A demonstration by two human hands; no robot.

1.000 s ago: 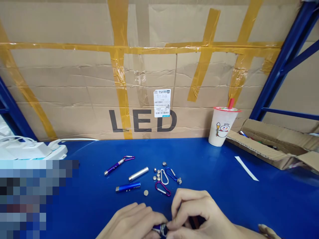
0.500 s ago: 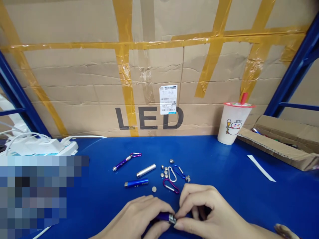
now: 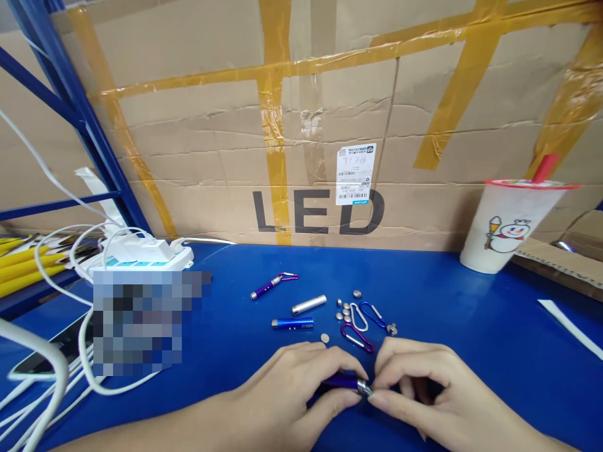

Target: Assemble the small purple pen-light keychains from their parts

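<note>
Between fingertips [image 3: 351,397], purple silver-ended tube [image 3: 343,381]

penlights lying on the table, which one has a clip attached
The purple penlight: a purple clip is attached at one end; the silver penlight and blue penlight have none.

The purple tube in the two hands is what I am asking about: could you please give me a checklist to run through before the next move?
1. Left grip on tube: ok; the left hand pinches the purple tube between thumb and fingers.
2. Right grip: ok; the right hand has thumb and fingertips at the tube's metal end.
3. Metal end fully seated: cannot tell; fingertips partly cover it.
4. Loose purple clip free of the right hand: cannot tell; they appear very close.
5. Blue tube and silver tube apart from both hands: ok.
6. Cup standing away from both hands: ok.
</note>
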